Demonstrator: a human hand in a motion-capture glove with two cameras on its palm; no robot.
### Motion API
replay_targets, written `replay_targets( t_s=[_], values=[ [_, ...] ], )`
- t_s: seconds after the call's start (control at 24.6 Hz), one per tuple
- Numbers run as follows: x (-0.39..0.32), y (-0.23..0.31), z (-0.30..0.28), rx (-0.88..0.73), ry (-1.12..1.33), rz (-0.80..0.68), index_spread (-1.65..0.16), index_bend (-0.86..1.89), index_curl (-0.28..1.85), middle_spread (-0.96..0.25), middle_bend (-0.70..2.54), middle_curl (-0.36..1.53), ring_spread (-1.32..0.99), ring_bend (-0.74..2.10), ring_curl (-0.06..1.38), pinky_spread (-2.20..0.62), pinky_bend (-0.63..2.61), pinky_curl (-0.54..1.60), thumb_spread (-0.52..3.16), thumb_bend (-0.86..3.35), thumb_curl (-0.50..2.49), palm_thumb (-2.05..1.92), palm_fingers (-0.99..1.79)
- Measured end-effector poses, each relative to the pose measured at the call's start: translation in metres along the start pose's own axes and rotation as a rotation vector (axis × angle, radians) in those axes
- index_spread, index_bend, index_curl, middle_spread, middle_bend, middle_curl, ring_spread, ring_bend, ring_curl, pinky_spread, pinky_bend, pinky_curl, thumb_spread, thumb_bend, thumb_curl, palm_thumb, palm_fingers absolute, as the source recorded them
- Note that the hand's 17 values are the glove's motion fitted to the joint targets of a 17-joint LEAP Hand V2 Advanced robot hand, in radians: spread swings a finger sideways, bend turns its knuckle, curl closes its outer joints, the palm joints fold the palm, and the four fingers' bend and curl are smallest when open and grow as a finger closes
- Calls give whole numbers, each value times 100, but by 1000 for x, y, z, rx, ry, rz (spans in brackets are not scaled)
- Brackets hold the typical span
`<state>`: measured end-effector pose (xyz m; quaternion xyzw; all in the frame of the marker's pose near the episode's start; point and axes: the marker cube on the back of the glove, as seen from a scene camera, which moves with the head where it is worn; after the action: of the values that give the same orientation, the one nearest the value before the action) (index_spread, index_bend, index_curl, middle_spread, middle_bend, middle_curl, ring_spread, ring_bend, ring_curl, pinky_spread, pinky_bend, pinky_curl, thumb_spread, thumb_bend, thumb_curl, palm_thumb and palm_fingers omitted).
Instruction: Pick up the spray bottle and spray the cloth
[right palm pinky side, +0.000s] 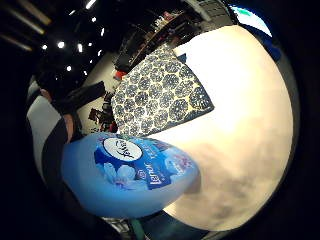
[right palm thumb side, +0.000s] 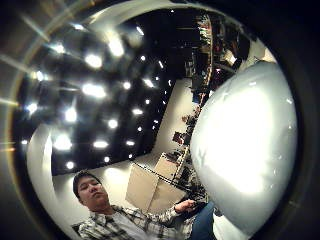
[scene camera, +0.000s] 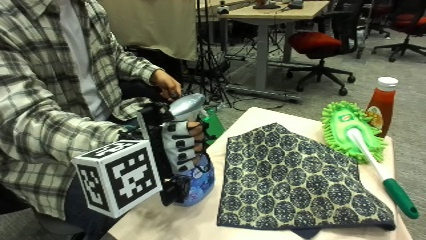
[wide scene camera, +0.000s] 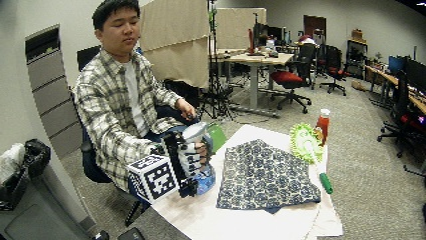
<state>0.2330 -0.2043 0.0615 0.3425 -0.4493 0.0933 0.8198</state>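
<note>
The bottle (scene camera: 193, 175) stands upright at the table's (scene camera: 193, 222) near left corner, its blue body with a flower label low and its silver spray head (scene camera: 185, 106) on top. The right hand (scene camera: 181, 145) is wrapped around its neck: the fingers (scene camera: 196, 131) curl around the front, just under the spray head, so the hand grips the bottle. I cannot tell if the bottle's base touches the table or is a little above it (the hand and its gear hide that edge).

The cloth (scene camera: 293, 177), dark blue with round patterns on a pale ground, lies flat on the table at 3 o'clock of the bottle, close beside it but apart. In the little finger side palm view the bottle's body (right palm pinky side: 127, 175) fills the near part and the cloth (right palm pinky side: 160, 92) lies beyond it on the pale table (right palm pinky side: 240, 125).

At 1 o'clock of the cloth lies a green duster (scene camera: 349, 131) with a white and green handle (scene camera: 383, 175), which runs along the table's right edge. A ketchup bottle (scene camera: 381, 104) with a white cap stands just behind the duster head, at the far right corner.

The person's bare hand (scene camera: 166, 84) rests at their lap, at 11 o'clock of the spray head, away from the table.
</note>
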Motion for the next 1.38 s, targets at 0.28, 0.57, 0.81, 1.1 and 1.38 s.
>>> replay_targets(
  t_s=[0.28, 0.57, 0.81, 1.1, 1.38],
  values=[
    [-3, -4, 1, 5, 31, 11, -27, 33, 45, -15, 56, 50, -20, 60, 45, -14, 35, 39, 24, 4, 64, 106, 139],
    [-43, -18, 5, -42, 221, -18, -27, 35, 49, -15, 60, 52, -20, 63, 47, -15, 38, 42, 14, 0, 67, 108, 136],
    [-90, -37, 13, -111, 428, -51, -28, 36, 51, -15, 62, 53, -20, 64, 49, -16, 40, 43, 9, -2, 69, 109, 135],
    [-121, -56, 29, -209, 620, -54, -27, 36, 53, -15, 63, 53, -20, 65, 50, -17, 41, 44, 5, -2, 71, 110, 134],
    [-123, -69, 54, -316, 850, -42, -28, 36, 55, -14, 64, 53, -20, 65, 50, -17, 42, 45, 2, -3, 72, 110, 134]
  ],
)
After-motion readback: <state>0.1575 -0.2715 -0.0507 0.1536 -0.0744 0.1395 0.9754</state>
